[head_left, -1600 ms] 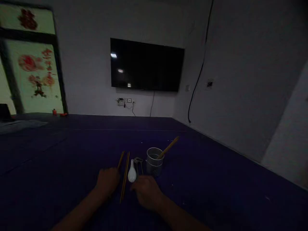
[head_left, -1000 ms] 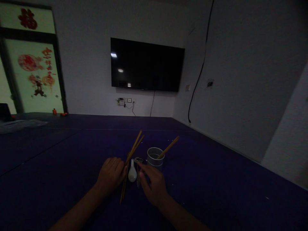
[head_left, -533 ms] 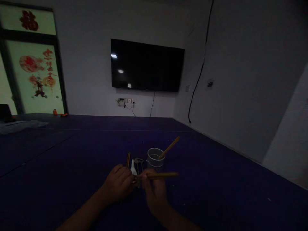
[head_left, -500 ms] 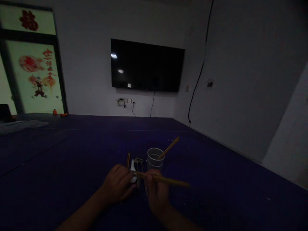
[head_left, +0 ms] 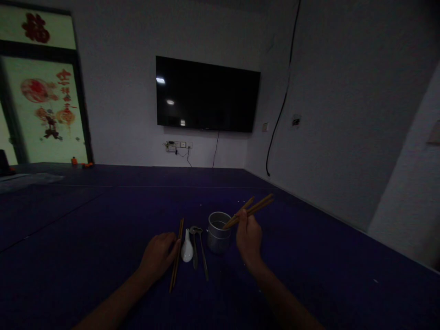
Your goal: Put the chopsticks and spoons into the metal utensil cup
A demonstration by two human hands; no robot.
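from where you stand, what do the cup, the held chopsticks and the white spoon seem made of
Cup: probably metal, dull grey with a paler rim. Chopsticks in the right hand: likely wood or bamboo, matt yellow-brown. White spoon: ceramic or plastic, glossy highlight.

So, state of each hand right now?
Left hand: loosely open, beside thin brown wooden chopsticks lying flat; contact unclear.
Right hand: closed, holding yellowish wooden chopsticks beside the silver cylindrical metal cup.
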